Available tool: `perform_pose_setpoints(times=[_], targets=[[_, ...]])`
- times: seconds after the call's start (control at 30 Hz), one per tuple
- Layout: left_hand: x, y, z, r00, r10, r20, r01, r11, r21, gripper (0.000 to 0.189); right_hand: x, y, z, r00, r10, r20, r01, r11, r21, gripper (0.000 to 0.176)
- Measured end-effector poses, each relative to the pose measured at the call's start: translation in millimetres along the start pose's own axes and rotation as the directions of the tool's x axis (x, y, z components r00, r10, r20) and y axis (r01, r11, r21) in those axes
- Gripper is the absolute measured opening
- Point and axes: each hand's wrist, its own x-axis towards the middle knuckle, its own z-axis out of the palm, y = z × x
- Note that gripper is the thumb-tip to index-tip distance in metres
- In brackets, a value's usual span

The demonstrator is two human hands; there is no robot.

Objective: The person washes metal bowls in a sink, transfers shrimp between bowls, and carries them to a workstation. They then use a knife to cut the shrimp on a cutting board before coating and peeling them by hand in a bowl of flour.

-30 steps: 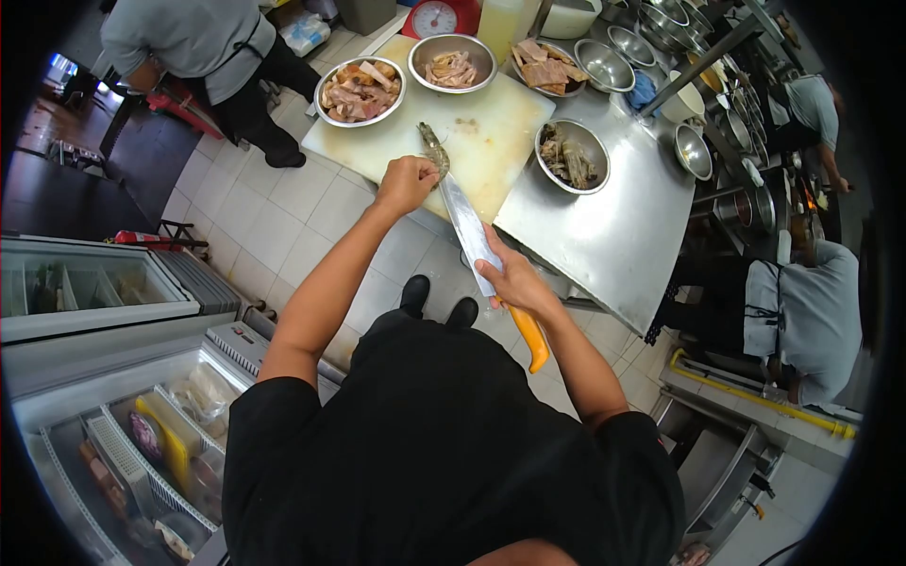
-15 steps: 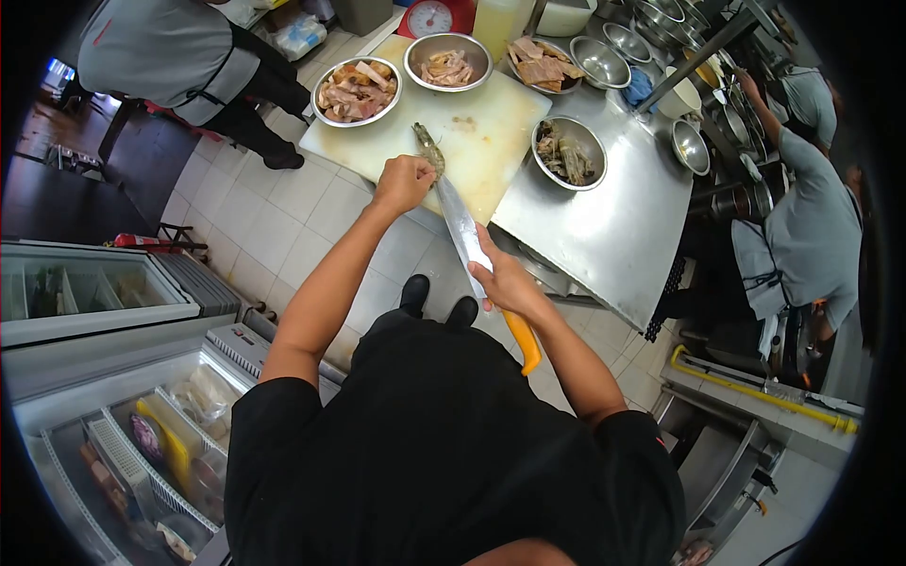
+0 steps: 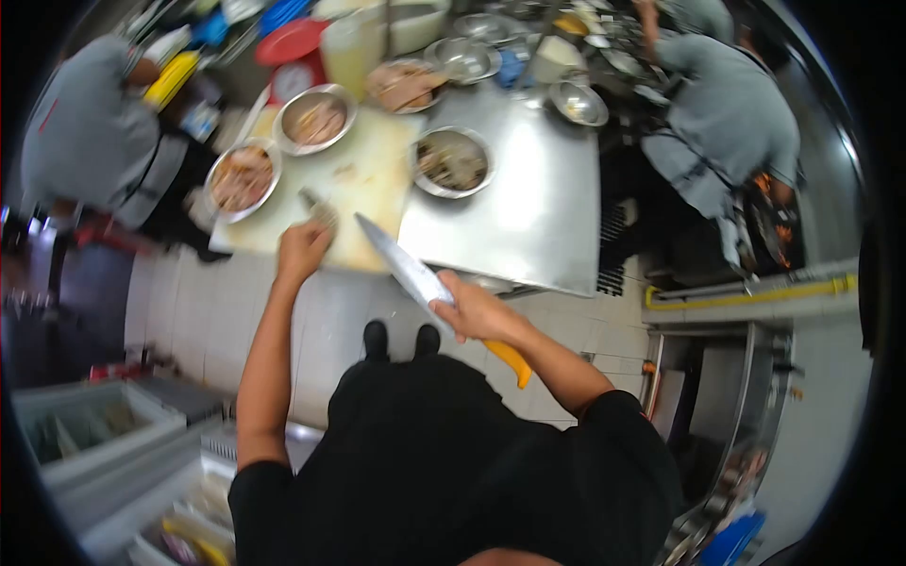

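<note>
My left hand (image 3: 302, 247) grips a grey prawn (image 3: 318, 208) at the near edge of the pale cutting board (image 3: 363, 193). My right hand (image 3: 472, 309) holds a large knife (image 3: 406, 269) by its orange handle (image 3: 508, 360); the blade points up and left toward the board, lifted clear of the prawn. The whole view is blurred by motion.
Steel bowls of cut meat (image 3: 241, 177) (image 3: 318, 118) (image 3: 451, 160) ring the board on a steel table (image 3: 528, 208). A red scale (image 3: 291, 75) stands behind. One person in grey (image 3: 90, 141) stands left, another (image 3: 727, 113) works at the right. Chest freezers (image 3: 85, 434) lie lower left.
The view has swung sharply and blurred. The knife has come off the prawn and now sits to its right. The person on the right has moved closer to the counter.
</note>
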Motion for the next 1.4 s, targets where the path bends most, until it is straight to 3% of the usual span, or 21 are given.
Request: perform_pose_setpoints(times=[0.1, 0.17, 0.23, 0.3, 0.5, 0.57, 0.63, 0.73, 0.77, 0.8, 0.83, 0.87, 0.9, 0.97, 1.03, 1.17, 1.27, 1.3, 1.33, 1.37, 1.4], targets=[[-0.7, -7.0, 3.3, 1.0, 0.002, -0.004, -0.002, 0.999, -0.051, 0.02, -25.0, 14.0, -38.0, 0.988, 0.06, -0.141, -0.051, 0.996, 0.068, 0.032], [-2.0, -2.4, 2.3, 1.0, -0.017, 0.005, 0.017, 0.999, -0.046, 0.02, -18.6, 49.5, -61.4, 0.854, -0.111, -0.508, 0.009, 0.98, -0.2, 0.031], [-3.9, 3.1, 0.9, 0.994, -0.106, -0.033, 0.104, 0.993, -0.058, 0.02, -14.3, 62.6, -88.4, 0.774, 0.04, -0.633, -0.243, 0.94, -0.238, 0.044], [0.5, 1.8, 3.0, 0.992, -0.12, -0.033, 0.118, 0.991, -0.057, 0.02, 6.7, 81.2, -110.7, 0.726, 0.153, -0.671, -0.414, 0.876, -0.249, 0.048], [1.6, -8.8, 6.3, 0.98, -0.196, -0.014, 0.193, 0.973, -0.124, 0.021, 92.5, 136.2, -131.8, 0.594, 0.1, -0.798, -0.486, 0.835, -0.257, 0.04], [-1.2, -10.6, 3.3, 0.98, -0.201, -0.015, 0.197, 0.972, -0.129, 0.021, 94.9, 124.7, -140.2, 0.615, 0.079, -0.785, -0.475, 0.832, -0.288, 0.036], [-8.5, -10.1, -0.2, 0.977, -0.204, -0.058, 0.194, 0.971, -0.14, 0.024, 94.4, 114.9, -163.1, 0.583, 0.092, -0.807, -0.586, 0.735, -0.341, 0.037], [-21.5, -6.7, -11.5, 0.96, -0.257, -0.115, 0.244, 0.963, -0.117, 0.026, 143.6, 187.6, -246.2, 0.266, 0.087, -0.96, -0.35, 0.937, -0.013, 0.045], [-25.8, -6.3, -16.6, 0.946, -0.283, -0.158, 0.265, 0.956, -0.122, 0.026, 162.4, 218.6, -278.7, 0.158, 0.027, -0.987, -0.317, 0.948, -0.025, 0.045], [-31.2, 0.9, -22.0, 0.936, -0.309, -0.167, 0.287, 0.947, -0.142, 0.026, 173.3, 244.2, -310.9, 0.241, 0.193, -0.951, -0.156, 0.975, 0.158, 0.05], [-36.7, -1.5, -24.6, 0.933, -0.31, -0.184, 0.29, 0.948, -0.13, 0.026, 154.3, 211.9, -318.6, 0.396, 0.43, -0.811, 0.096, 0.859, 0.503, 0.053], [-41.8, -6.4, -25.8, 0.934, -0.293, -0.204, 0.268, 0.953, -0.141, 0.025, 167.0, 214.9, -330.1, 0.347, 0.494, -0.797, 0.286, 0.754, 0.591, 0.053], [-44.8, -10.4, -27.9, 0.938, -0.267, -0.221, 0.237, 0.959, -0.152, 0.025, 173.9, 219.9, -346.0, 0.363, 0.618, -0.698, 0.315, 0.623, 0.716, 0.044], [-50.6, 4.8, -35.2, 0.941, -0.285, -0.181, 0.258, 0.953, -0.158, 0.024, 181.5, 228.2, -356.7, 0.427, 0.631, -0.648, 0.445, 0.478, 0.758, 0.032], [-52.3, 8.1, -35.9, 0.943, -0.293, -0.158, 0.267, 0.949, -0.168, 0.025, 190.8, 238.8, -359.9, 0.408, 0.617, -0.673, 0.551, 0.421, 0.721, 0.021], [-42.9, 14.8, -26.5, 0.937, -0.333, -0.111, 0.298, 0.921, -0.25, 0.026, 181.3, 260.5, -354.3, 0.273, 0.647, -0.712, 0.397, 0.598, 0.696, 0.015], [-28.6, 22.6, -16.6, 0.966, -0.233, -0.114, 0.206, 0.956, -0.21, 0.028, 131.0, 277.9, -332.9, 0.183, 0.585, -0.79, 0.274, 0.742, 0.612, 0.02], [-23.5, 35.4, -12.9, 0.963, -0.234, -0.13, 0.208, 0.96, -0.188, 0.029, 97.6, 282.7, -318.9, 0.121, 0.501, -0.857, 0.117, 0.85, 0.514, 0.022], [-17.0, 42.5, -10.3, 0.963, -0.231, -0.136, 0.207, 0.963, -0.172, 0.03, 89.5, 331.4, -308.6, 0.001, 0.45, -0.893, -0.012, 0.893, 0.449, 0.024], [-8.4, 31.4, -5.3, 0.966, -0.211, -0.151, 0.179, 0.963, -0.201, 0.032, 72.1, 366.0, -288.6, -0.165, 0.41, -0.897, -0.064, 0.903, 0.425, 0.025], [0.2, 35.2, 4.0, 0.97, -0.177, -0.165, 0.136, 0.963, -0.234, 0.033, 32.7, 368.0, -262.0, -0.165, 0.493, -0.854, 0.039, 0.869, 0.494, 0.025]])
